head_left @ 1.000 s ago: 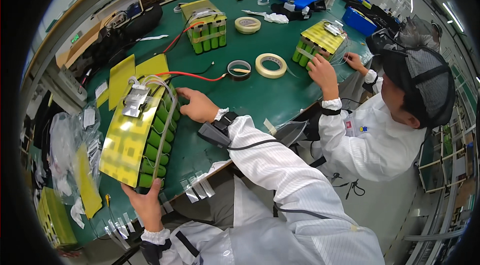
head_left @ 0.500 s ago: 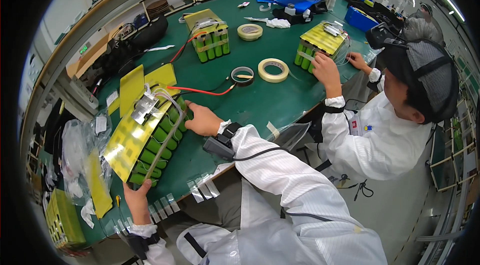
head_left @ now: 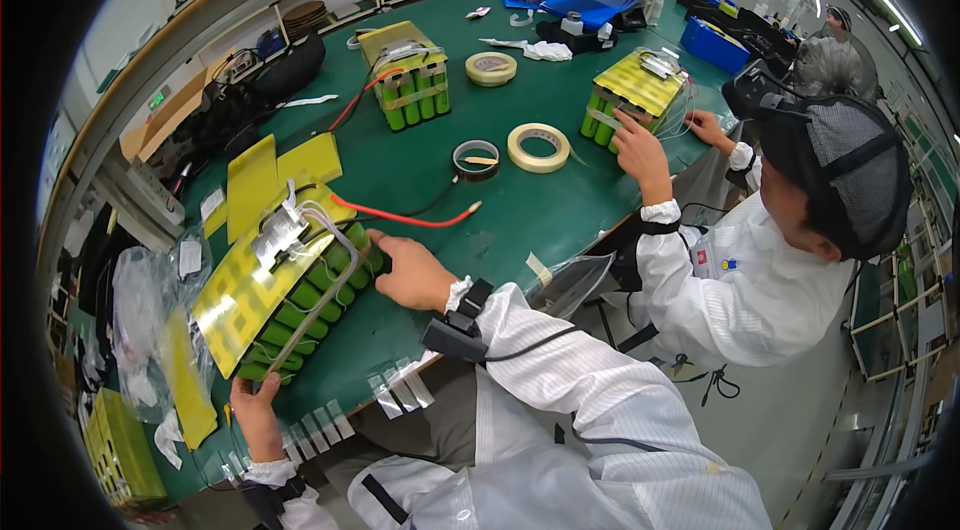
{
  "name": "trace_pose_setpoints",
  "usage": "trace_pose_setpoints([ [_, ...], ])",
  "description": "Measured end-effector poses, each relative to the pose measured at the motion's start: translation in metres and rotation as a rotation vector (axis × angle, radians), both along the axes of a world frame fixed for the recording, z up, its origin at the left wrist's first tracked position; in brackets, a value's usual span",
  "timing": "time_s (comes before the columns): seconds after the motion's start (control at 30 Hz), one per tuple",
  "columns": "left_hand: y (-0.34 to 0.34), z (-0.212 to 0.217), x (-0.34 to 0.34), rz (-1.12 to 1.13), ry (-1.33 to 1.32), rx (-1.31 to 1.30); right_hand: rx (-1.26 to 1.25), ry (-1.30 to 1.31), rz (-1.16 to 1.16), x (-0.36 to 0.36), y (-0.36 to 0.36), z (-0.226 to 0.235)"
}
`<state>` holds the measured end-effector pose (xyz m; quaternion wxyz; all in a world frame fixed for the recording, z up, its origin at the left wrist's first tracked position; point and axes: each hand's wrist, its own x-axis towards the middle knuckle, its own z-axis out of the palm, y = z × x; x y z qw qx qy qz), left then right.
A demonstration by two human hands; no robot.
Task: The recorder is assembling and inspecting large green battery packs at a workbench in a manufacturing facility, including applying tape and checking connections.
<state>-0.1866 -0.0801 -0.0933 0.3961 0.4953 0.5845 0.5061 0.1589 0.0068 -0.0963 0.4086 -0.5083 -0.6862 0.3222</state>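
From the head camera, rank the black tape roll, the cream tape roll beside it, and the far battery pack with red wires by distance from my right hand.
From the right hand:
1. Black tape roll, just ahead.
2. Cream tape roll, ahead, slightly right.
3. Far battery pack, at the table's back.

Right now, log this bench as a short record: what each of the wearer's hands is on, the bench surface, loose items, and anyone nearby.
left hand: grips the near end of the battery pack
right hand: pressed on the pack's far end
pack: green cylindrical cells, yellow top sheet, tilted
surface: green bench mat
loose items: red wire, two tape rolls
nearby: co-worker's hand on another pack
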Motion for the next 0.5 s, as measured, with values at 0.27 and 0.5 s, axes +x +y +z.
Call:
trace_pose_setpoints([
  [0.27,-0.02,0.024,0.014,0.08,0.288,-0.038,-0.009,-0.247,0.078,0.01,-0.041,-0.001],
  [0.5,-0.051,0.006,-0.018,0.211,0.359,0.074,-0.147,-0.078,0.38,0.098,-0.091,0.044],
])
